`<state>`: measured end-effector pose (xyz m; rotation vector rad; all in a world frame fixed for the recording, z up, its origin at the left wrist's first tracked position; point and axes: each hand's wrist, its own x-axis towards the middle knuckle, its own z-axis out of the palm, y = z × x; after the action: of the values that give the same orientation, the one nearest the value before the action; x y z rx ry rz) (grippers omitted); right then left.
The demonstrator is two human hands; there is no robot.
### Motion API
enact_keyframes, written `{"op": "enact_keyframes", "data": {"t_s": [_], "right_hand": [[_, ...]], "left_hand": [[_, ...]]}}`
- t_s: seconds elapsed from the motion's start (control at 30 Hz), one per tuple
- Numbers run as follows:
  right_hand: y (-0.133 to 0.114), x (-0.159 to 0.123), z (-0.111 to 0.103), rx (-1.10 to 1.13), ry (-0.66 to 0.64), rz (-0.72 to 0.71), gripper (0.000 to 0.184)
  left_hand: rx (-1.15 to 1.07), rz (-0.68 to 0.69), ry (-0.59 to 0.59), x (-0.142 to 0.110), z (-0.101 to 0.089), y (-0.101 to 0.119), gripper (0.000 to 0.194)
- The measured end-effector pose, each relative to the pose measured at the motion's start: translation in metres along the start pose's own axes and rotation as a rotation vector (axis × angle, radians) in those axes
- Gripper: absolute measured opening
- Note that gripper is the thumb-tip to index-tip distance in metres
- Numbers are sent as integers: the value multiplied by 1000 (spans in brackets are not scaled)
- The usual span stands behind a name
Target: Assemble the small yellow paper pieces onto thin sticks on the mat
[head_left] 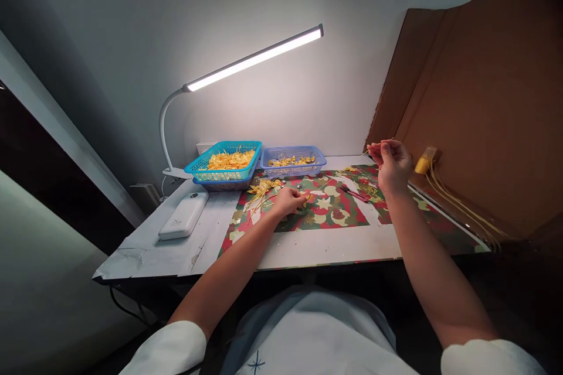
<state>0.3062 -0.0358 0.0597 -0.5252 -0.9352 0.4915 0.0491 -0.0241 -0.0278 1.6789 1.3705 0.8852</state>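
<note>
Low over the camouflage-patterned sheet (323, 204), my left hand (288, 201) is closed in a pinch around a small yellow piece (308, 197), too small to name. Raised at the right, my right hand (392, 165) has its thumb and fingers pressed together on a thin yellowish strand (366, 152). A bunch of yellow pieces with long thin stems (263, 188) lies just beyond my left wrist. Between the hands, a slim dark tool with reddish handles (354, 194) rests on the sheet. Fine yellow bits (373, 191) are scattered near my right forearm.
A turquoise basket (193, 173) of yellow pieces sits on a darker blue one, beside a lilac basket (294, 171). At the left are a white power bank (183, 217) and a lit lamp (255, 60). Cardboard (484, 99) with a yellow container (424, 162) stands right.
</note>
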Motion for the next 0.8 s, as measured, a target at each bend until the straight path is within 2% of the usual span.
{"op": "enact_keyframes", "data": {"t_s": [0.17,0.4,0.6,0.7,0.8], "right_hand": [[10,-3,-8,26,-51,129,30],[23,-11,-11,34,-77,250,25],[2,-8,6,136,-107,260,20],[-6,-23,24,138,-316,289,16],[6,-53,43,-47,-669,403,16]], "left_hand": [[-98,-145,-132,-3,-12,7,17],[-106,-191,-290,-2,-21,9,9],[-107,-223,-304,1,-20,4,12],[-133,-231,-295,-2,-19,9,13],[-153,-224,-284,-7,-18,15,12]]}}
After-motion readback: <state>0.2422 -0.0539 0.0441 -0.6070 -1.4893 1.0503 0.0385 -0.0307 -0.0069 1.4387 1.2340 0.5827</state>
